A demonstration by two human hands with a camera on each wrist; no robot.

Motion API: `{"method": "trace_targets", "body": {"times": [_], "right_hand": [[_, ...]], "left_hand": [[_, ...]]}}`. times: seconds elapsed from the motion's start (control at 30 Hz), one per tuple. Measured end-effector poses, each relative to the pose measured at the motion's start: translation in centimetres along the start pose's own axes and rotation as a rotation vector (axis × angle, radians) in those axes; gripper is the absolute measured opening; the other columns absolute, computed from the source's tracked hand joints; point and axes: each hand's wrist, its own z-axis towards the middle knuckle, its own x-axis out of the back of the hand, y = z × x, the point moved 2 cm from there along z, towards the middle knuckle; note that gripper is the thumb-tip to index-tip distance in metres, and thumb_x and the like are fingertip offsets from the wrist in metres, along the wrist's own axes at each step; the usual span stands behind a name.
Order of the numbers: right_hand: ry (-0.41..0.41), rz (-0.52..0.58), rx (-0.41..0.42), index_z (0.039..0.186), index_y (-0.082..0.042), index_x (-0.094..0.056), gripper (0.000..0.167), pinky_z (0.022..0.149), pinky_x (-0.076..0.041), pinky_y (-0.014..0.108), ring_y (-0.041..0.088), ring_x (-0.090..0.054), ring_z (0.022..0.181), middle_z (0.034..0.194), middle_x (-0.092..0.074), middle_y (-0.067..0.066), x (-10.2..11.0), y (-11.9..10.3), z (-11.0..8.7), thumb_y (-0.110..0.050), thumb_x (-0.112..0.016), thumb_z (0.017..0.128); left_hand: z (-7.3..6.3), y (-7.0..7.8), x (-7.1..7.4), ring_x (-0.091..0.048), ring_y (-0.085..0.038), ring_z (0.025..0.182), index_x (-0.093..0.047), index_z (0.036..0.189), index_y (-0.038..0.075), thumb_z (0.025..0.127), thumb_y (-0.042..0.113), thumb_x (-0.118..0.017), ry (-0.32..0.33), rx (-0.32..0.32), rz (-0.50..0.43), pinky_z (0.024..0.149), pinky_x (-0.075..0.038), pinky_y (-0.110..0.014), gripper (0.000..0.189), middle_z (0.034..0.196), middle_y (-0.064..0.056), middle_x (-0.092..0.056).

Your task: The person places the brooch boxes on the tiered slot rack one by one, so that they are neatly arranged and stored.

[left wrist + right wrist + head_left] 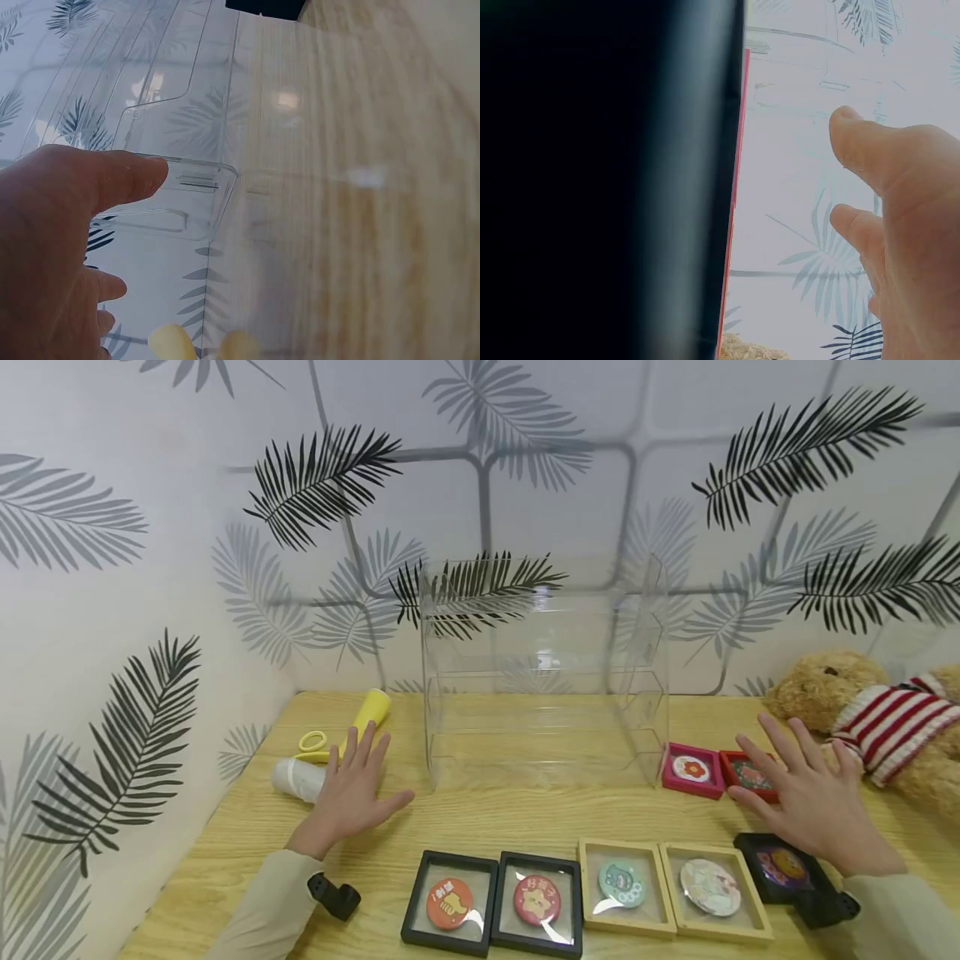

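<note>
Pale wallpaper [435,510] printed with black and grey fern-like leaves rises behind a light wood-grain tabletop [480,818]. Near the right edge, the right hand [813,802] spreads its fingers wide and grips nothing, partly covering a red square frame [742,777] in the head view; whether they touch cannot be told. A black square frame with a purple-and-orange round badge [756,868] lies just below that hand and looms dark in the right wrist view. Left of the red frame, touching or nearly so, sits a magenta square frame with a flower badge [712,787]. Across the table, the left hand [352,793] is also splayed and holding nothing, beside a yellow tapered cylinder [375,706], a yellow ring [312,741] and a greyish-white rounded object [296,779]. Between the hands stands a clear tiered plastic rack [540,673]. In front, two black badge frames [415,896] and two pale wooden badge frames [630,928] form a row. A tan teddy bear in a red-and-white striped sweater [892,727] lies at far right.
</note>
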Motion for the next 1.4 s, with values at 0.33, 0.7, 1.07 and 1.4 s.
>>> {"method": "trace_targets", "body": {"times": [0.33, 0.7, 1.07, 1.4], "right_hand": [[0.031, 0.021, -0.009, 0.148, -0.015, -0.036, 0.071, 0.103, -0.008, 0.071, 0.039, -0.013, 0.145, 0.162, -0.010, 0.009, 0.2, -0.2, 0.1, -0.054, -0.055, 0.092], [0.168, 0.226, 0.034, 0.129, -0.002, -0.049, 0.053, 0.091, -0.024, 0.072, 0.051, -0.036, 0.118, 0.137, -0.039, 0.025, 1.0, -2.5, 1.2, -0.037, -0.063, 0.092], [0.197, 0.401, 0.174, 0.123, -0.004, -0.058, 0.049, 0.084, -0.043, 0.052, 0.032, -0.050, 0.108, 0.119, -0.057, 0.014, 1.2, -9.3, 1.9, -0.012, -0.077, 0.079], [0.066, 0.479, 0.340, 0.123, -0.015, -0.060, 0.049, 0.086, -0.049, 0.042, 0.013, -0.054, 0.109, 0.118, -0.059, -0.006, 0.8, -17.0, 2.0, -0.019, -0.078, 0.079]], "left_hand": [[0.7, 0.0, 0.0, -0.024, -0.044, 0.142, -0.031, 0.146, -0.005, 0.088, 0.031, -0.067, 0.121, -0.135, -0.124, 0.114, -0.014, -0.063, 0.077, 0.154, -0.025, -0.026], [0.6, 1.2, -0.3, -0.031, -0.040, 0.138, -0.026, 0.149, -0.002, 0.091, 0.018, -0.065, 0.152, -0.176, -0.326, 0.110, -0.028, -0.058, 0.073, 0.152, -0.022, -0.032], [0.5, 2.1, -1.8, -0.026, -0.041, 0.142, -0.019, 0.152, 0.001, 0.095, 0.020, -0.059, -0.023, -0.090, -0.460, 0.112, -0.027, -0.057, 0.072, 0.156, -0.022, -0.026], [1.4, 2.2, -3.8, -0.028, -0.034, 0.142, -0.013, 0.154, 0.006, 0.097, 0.016, -0.057, -0.030, -0.016, -0.685, 0.113, -0.029, -0.053, 0.072, 0.156, -0.017, -0.026]]}}
